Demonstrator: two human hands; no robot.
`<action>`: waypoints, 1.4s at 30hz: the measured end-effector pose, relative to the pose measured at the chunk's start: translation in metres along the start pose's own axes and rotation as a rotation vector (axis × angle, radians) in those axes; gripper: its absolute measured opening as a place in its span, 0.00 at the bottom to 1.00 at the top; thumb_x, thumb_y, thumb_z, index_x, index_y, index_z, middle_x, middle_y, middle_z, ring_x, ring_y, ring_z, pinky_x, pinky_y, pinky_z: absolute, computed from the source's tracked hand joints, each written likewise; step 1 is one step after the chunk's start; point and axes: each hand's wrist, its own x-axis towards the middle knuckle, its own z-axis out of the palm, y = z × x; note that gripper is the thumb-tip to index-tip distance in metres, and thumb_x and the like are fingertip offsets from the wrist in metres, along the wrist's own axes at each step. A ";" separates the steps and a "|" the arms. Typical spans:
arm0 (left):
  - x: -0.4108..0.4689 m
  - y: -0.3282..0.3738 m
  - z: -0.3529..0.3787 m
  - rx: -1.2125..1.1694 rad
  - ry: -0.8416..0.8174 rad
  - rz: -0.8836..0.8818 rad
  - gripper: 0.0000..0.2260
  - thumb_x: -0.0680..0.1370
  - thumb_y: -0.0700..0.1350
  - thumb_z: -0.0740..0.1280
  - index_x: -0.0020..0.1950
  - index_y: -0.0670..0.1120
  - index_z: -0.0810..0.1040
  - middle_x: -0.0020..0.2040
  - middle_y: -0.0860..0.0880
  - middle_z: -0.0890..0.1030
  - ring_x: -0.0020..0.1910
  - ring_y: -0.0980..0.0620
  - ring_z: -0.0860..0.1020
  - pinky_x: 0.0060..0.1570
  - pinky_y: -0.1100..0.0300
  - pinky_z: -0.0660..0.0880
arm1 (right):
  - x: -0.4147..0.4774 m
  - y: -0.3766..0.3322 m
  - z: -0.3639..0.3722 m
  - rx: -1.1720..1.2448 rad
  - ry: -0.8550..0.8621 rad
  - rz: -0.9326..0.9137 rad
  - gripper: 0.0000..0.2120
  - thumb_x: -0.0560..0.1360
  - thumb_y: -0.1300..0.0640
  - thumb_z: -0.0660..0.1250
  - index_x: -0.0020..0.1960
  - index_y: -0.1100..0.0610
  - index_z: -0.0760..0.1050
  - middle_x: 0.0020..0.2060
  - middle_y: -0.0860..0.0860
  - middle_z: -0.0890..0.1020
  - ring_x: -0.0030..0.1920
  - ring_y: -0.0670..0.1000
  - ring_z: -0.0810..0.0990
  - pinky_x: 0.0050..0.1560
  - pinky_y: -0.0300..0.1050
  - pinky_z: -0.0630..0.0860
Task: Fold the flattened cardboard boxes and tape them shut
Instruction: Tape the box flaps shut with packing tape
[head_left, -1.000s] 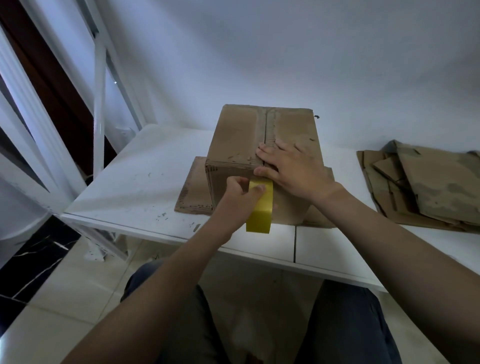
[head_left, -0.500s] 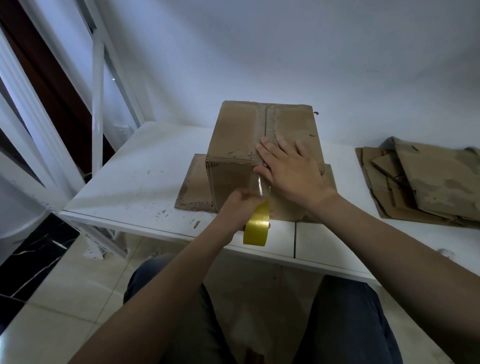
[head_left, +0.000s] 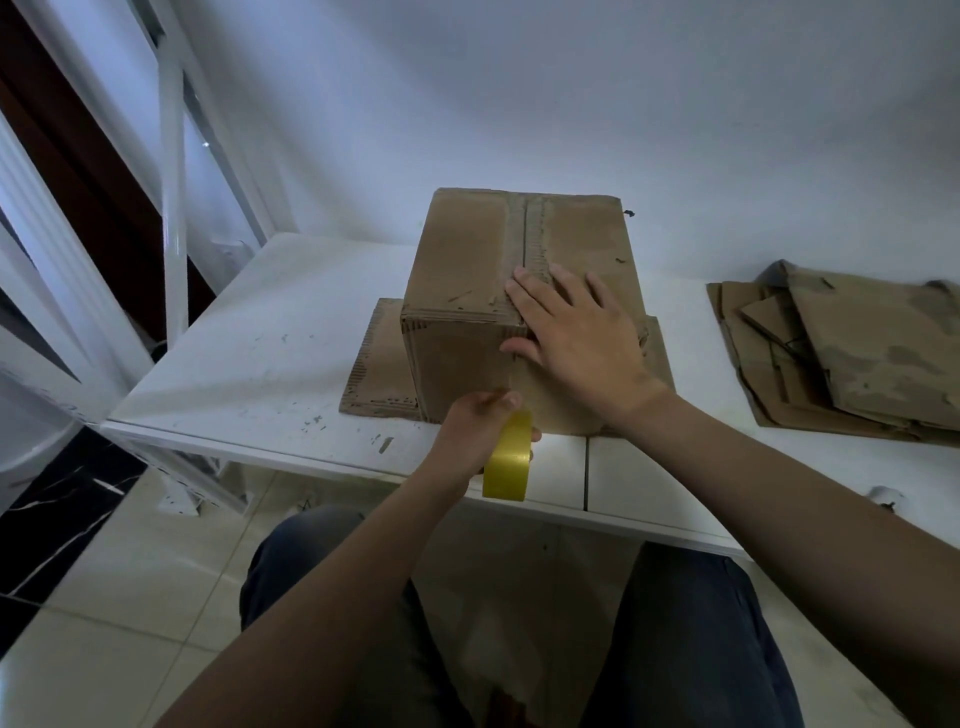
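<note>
— Cardboard box (head_left: 467, 270) first: where do we have it?
— We see it folded up, standing on a flat cardboard sheet (head_left: 379, 364) near the front edge of the white bench (head_left: 249, 364), about midway along. Its top flaps are closed, and the seam runs away from us.
— And our hands?
— Our right hand (head_left: 576, 332) lies flat on the box's top at the near edge. Its fingers are straight and spread beside the seam, and the thumb reaches down onto the front face. Our left hand (head_left: 475, 431) has its fingers curled round a yellow tape roll (head_left: 508, 460), held low at the box's front face, over the bench's front edge.
— What about the bench itself?
— Scuffed, with dark chips toward the front-left corner and a narrow joint line crossing the top just right of the roll. A stack of flattened boxes (head_left: 857, 353) sits toward the right end, well apart from the box.
— The room?
— A plain white wall (head_left: 571, 78) rises behind the back edge. White frame bars (head_left: 174, 182) stand off the left end, with dark wood behind them. Pale floor tiles (head_left: 130, 597) run under us and give way to black veined stone (head_left: 47, 509) at far left. Our dark trousers (head_left: 701, 649) show below.
</note>
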 end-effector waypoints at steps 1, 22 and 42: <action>0.000 -0.001 -0.001 0.007 0.000 0.005 0.06 0.84 0.47 0.62 0.53 0.48 0.77 0.43 0.44 0.86 0.38 0.49 0.85 0.36 0.58 0.80 | 0.000 0.000 0.000 -0.008 0.021 -0.014 0.32 0.81 0.35 0.52 0.77 0.54 0.65 0.74 0.52 0.71 0.72 0.60 0.69 0.69 0.61 0.68; 0.001 -0.016 0.000 0.091 0.138 -0.034 0.05 0.81 0.50 0.66 0.46 0.54 0.79 0.51 0.49 0.80 0.54 0.44 0.79 0.60 0.40 0.77 | -0.007 -0.001 0.003 0.043 0.056 -0.033 0.42 0.71 0.32 0.68 0.78 0.51 0.63 0.75 0.50 0.69 0.75 0.57 0.67 0.73 0.61 0.64; -0.001 -0.001 0.012 0.210 0.191 0.008 0.05 0.79 0.44 0.65 0.52 0.53 0.74 0.49 0.45 0.79 0.52 0.44 0.79 0.57 0.42 0.78 | -0.040 0.025 -0.032 0.226 0.016 0.148 0.42 0.73 0.35 0.68 0.79 0.49 0.56 0.76 0.49 0.66 0.76 0.55 0.63 0.76 0.59 0.62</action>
